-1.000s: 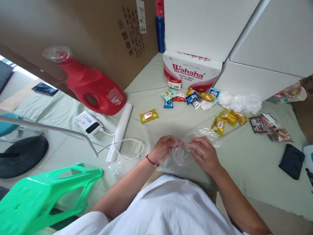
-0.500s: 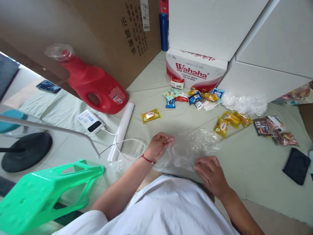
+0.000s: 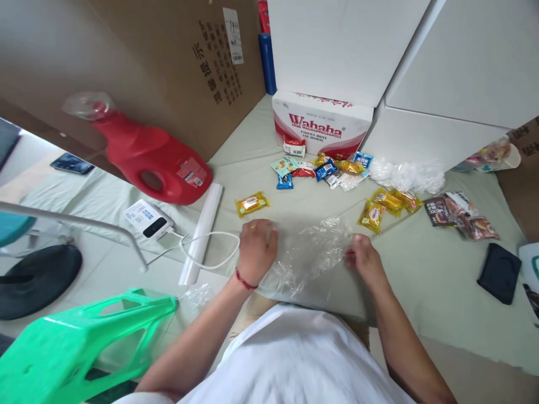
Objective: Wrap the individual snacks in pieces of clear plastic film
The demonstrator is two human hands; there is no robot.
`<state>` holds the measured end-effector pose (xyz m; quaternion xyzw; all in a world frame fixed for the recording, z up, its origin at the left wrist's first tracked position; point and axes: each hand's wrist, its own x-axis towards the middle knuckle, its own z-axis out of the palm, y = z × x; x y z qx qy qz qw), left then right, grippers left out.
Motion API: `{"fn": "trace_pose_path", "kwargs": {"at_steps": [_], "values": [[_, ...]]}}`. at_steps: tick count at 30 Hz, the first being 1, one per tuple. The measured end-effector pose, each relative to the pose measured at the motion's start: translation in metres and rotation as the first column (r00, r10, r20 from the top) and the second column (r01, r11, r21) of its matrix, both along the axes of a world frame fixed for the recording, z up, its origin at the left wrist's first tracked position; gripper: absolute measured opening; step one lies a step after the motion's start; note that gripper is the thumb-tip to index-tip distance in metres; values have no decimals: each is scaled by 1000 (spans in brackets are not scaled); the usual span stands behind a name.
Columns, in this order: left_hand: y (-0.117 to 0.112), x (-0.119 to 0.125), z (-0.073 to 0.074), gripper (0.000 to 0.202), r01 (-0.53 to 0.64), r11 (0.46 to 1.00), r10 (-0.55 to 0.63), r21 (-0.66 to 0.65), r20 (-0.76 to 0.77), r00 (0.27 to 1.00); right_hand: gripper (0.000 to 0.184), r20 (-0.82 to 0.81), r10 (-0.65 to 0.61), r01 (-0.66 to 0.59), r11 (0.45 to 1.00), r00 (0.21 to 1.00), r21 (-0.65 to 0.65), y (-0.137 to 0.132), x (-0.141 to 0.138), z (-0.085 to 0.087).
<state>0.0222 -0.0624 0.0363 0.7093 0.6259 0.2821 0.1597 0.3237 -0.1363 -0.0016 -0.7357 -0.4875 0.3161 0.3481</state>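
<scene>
A crumpled clear plastic bag [image 3: 309,252] lies spread between my two hands, low over the pale green cloth. My right hand [image 3: 366,261] pinches its right edge between thumb and fingers. At the bag's left side is my left hand [image 3: 257,249], back upward and fingers bent, with a red cord on the wrist. Its fingertips are partly hidden, so whether it grips the film cannot be seen. Just beyond that hand lies a yellow-wrapped snack [image 3: 252,203]. Several more yellow-wrapped snacks [image 3: 373,215] lie past my right hand.
Mixed snack packets [image 3: 325,169] lie before a Wahaha water carton [image 3: 320,126]. Bundled clear plastic [image 3: 406,175], brown snack packets [image 3: 461,216] and a black pouch [image 3: 499,273] are rightward. Leftward are a red jug [image 3: 155,163], white roll [image 3: 202,233], power bank [image 3: 148,217] and green stool [image 3: 84,342].
My left hand has moved left and turned back upward from its pinch on the bag. My right hand has risen to the bag's right edge, and the film is spread flatter. The view has shifted slightly.
</scene>
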Motion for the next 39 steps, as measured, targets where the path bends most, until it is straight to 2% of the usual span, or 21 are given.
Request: {"fn": "trace_pose_path", "kwargs": {"at_steps": [3,5,6,9,11,14,18,20,23,26,27,28,29,31,32,34,36,37,39], "values": [[19,45,-5,44,147,988,-151,-45,-93,984,57,-39,16,-18,998,999,-65,18,-20,-5],[31,76,-17,56,224,966,-235,-130,-81,969,46,-146,44,-46,999,988,-9,23,-28,-7],[36,89,-24,55,252,952,-267,-172,-69,961,41,-219,56,-53,998,974,21,24,-29,-7],[44,110,-39,25,294,929,-302,-226,-1,953,39,-383,36,-12,998,923,65,24,-21,-6],[47,109,-42,21,287,931,-287,-224,35,957,41,-445,-25,53,997,895,49,24,-11,-4],[50,96,-39,29,222,954,-212,-202,70,975,48,-482,-145,160,987,864,-10,27,5,-3],[58,73,-37,25,26,978,20,-206,218,976,50,-423,-207,228,974,882,-1,37,22,-5],[63,61,-39,23,-69,973,125,-222,252,960,49,-367,-219,247,969,904,28,43,30,-7],[67,46,-39,13,-169,961,221,-218,238,946,47,-225,-226,242,969,948,49,51,41,-8],[61,41,-31,27,-257,965,261,-45,196,945,45,-5,-174,174,984,985,25,54,47,-8],[57,42,-27,31,-234,971,224,44,166,960,43,76,-141,140,990,987,17,53,49,-7],[53,44,-24,32,-151,981,136,124,119,983,42,160,-103,103,995,982,9,52,50,-6],[49,46,-21,31,-14,985,4,174,57,998,40,248,-57,60,998,967,-7,51,51,-3],[44,51,-19,32,285,945,-278,158,-70,958,36,424,43,-12,997,905,-76,49,55,7],[43,54,-21,34,384,916,-372,111,-118,921,34,507,80,-25,993,858,-115,50,58,15],[42,56,-29,40,439,899,-431,5,-181,884,36,652,93,-14,992,753,-126,56,61,34],[42,54,-40,47,423,903,-428,-73,-220,876,44,738,60,-31,998,673,-52,75,58,53],[42,53,-45,49,425,900,-435,-96,-235,869,46,752,62,-63,998,656,-27,89,55,61],[39,49,-52,53,434,894,-447,-108,-261,856,44,739,143,-145,987,658,-62,126,41,69]]}}
